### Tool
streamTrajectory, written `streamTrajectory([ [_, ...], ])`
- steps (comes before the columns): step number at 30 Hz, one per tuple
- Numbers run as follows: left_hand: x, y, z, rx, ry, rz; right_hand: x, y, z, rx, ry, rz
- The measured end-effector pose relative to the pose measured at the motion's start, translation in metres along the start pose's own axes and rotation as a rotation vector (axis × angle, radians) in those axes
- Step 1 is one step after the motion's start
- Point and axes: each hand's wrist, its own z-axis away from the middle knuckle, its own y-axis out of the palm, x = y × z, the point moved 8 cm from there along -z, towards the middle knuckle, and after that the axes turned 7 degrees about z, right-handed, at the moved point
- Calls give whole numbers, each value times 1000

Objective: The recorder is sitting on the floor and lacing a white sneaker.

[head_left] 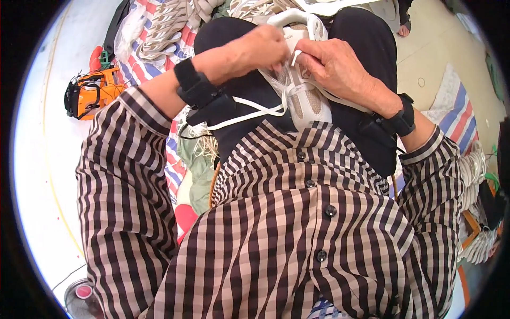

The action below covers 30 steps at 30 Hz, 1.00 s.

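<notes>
A white and beige shoe upper (308, 103) rests between my knees, its tongue and collar pointing away from me. White shoelace (249, 111) crosses its front, with a loop trailing left over my dark trousers. My right hand (340, 64) pinches a short white lace end between thumb and forefinger, just above the tongue. Beside it on the left, my left hand (265, 49) is curled over the edge of the upper. Its fingertips are bent inward and slightly blurred; whatever they hold is hidden.
Several beige shoe uppers (172, 26) lie stacked on striped sheeting beyond my left knee. An orange and black object (95, 94) is at the far left. More pale pieces (472, 175) hang at the right. At the lower left stands a round container (82, 297).
</notes>
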Motion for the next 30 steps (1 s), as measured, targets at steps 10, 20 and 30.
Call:
streamTrajectory([
  [10,-13,14,31,-166,283,-674,0,5,-7,71,98,-223],
  [20,-6,22,24,-199,208,-508,-7,-3,-3,50,100,-214],
  [30,5,-10,18,-209,358,625,-7,5,-2,202,197,-367],
])
